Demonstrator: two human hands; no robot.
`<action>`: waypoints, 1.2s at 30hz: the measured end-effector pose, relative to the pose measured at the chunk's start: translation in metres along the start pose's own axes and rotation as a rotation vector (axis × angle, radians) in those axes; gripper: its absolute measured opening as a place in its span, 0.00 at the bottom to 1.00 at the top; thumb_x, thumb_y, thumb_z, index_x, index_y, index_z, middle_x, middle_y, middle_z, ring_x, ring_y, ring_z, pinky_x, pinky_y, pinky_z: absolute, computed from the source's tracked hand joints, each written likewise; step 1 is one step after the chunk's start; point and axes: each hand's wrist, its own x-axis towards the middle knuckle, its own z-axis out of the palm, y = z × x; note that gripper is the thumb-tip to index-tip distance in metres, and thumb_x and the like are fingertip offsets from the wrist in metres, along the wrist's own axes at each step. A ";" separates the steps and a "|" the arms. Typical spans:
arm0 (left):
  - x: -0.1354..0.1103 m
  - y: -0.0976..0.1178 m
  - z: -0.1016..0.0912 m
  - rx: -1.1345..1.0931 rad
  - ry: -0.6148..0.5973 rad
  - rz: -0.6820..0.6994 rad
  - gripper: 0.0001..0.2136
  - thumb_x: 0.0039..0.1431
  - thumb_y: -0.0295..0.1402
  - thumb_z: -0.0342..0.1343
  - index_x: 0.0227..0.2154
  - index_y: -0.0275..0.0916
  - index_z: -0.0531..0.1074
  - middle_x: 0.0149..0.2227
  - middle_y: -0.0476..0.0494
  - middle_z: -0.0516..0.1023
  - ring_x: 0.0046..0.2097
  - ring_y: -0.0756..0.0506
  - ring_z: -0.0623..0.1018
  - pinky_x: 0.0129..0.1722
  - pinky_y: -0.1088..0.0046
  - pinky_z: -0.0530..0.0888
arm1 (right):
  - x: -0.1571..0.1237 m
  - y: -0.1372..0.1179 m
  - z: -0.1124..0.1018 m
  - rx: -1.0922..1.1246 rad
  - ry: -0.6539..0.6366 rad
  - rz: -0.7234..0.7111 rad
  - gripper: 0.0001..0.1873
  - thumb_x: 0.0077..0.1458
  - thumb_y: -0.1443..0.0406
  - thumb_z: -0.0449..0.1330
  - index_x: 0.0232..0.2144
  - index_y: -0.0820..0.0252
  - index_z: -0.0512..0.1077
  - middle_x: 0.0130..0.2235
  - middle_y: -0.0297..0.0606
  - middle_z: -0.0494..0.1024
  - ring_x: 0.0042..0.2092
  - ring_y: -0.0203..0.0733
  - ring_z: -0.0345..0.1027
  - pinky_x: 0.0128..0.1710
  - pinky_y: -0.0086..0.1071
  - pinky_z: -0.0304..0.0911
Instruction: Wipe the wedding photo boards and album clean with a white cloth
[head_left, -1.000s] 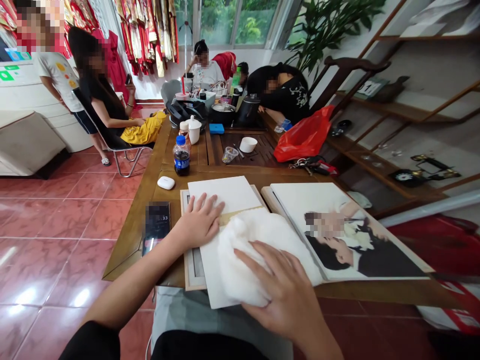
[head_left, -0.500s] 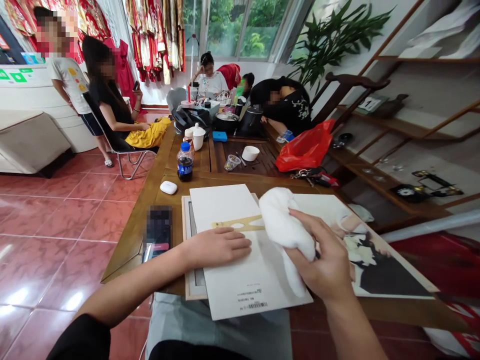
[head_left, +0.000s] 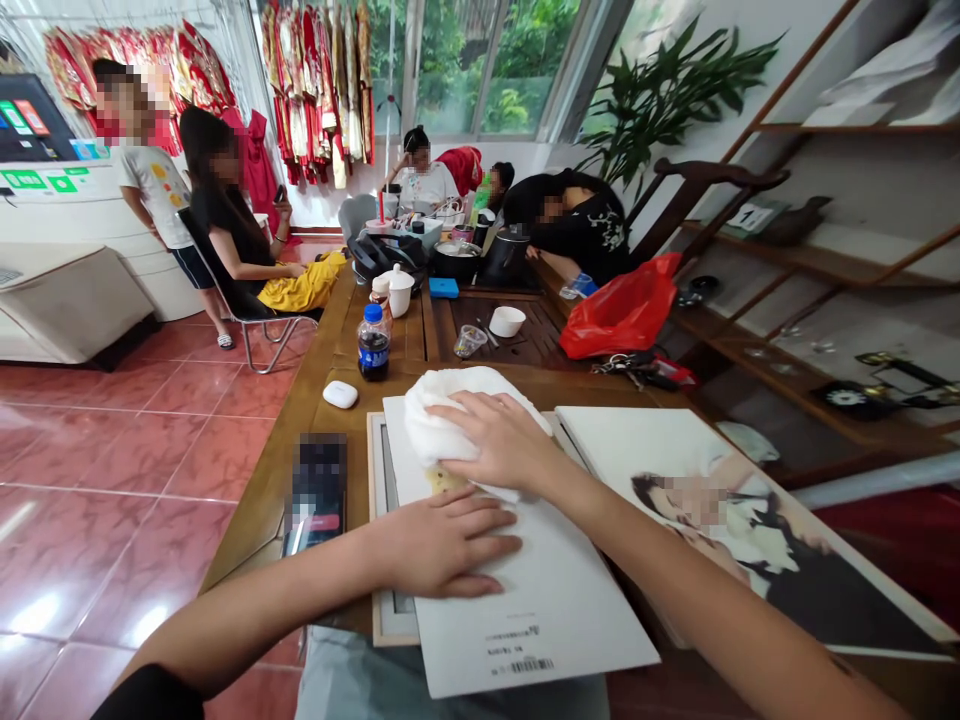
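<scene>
My right hand [head_left: 501,438] presses a bunched white cloth [head_left: 442,420] onto the far end of a white board [head_left: 517,590] lying on the wooden table [head_left: 330,360]. Its fingers are curled over the cloth. My left hand [head_left: 442,545] lies flat on the middle of the same board, fingers stretched out, holding it down. A gold strip on the board shows just below the cloth. Under the board lies a grey-framed panel [head_left: 386,610].
A large portrait print [head_left: 750,520] lies to the right. A phone [head_left: 319,490], white earbud case [head_left: 340,394], cola bottle [head_left: 373,342], cups, kettle and red bag [head_left: 619,310] sit further along the table. Several people sit at the far end and left. Shelves [head_left: 825,250] stand right.
My right hand has carried the cloth from the board's right side across to its far left end. My left hand has stayed flat on the board, shifting slightly nearer.
</scene>
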 end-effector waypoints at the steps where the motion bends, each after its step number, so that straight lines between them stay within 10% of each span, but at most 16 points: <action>1: -0.001 0.000 -0.001 -0.018 -0.009 -0.007 0.24 0.72 0.44 0.50 0.62 0.33 0.66 0.66 0.35 0.66 0.69 0.40 0.62 0.71 0.62 0.53 | 0.003 -0.002 0.002 0.005 -0.016 -0.029 0.34 0.52 0.55 0.65 0.61 0.53 0.69 0.59 0.50 0.72 0.58 0.60 0.65 0.57 0.53 0.57; 36: -0.005 -0.005 0.000 -0.234 0.001 -0.040 0.23 0.72 0.43 0.48 0.64 0.37 0.63 0.69 0.37 0.62 0.70 0.40 0.61 0.70 0.62 0.59 | 0.006 0.040 0.001 0.002 -0.134 0.042 0.32 0.49 0.55 0.65 0.56 0.56 0.70 0.57 0.54 0.69 0.56 0.65 0.64 0.52 0.57 0.58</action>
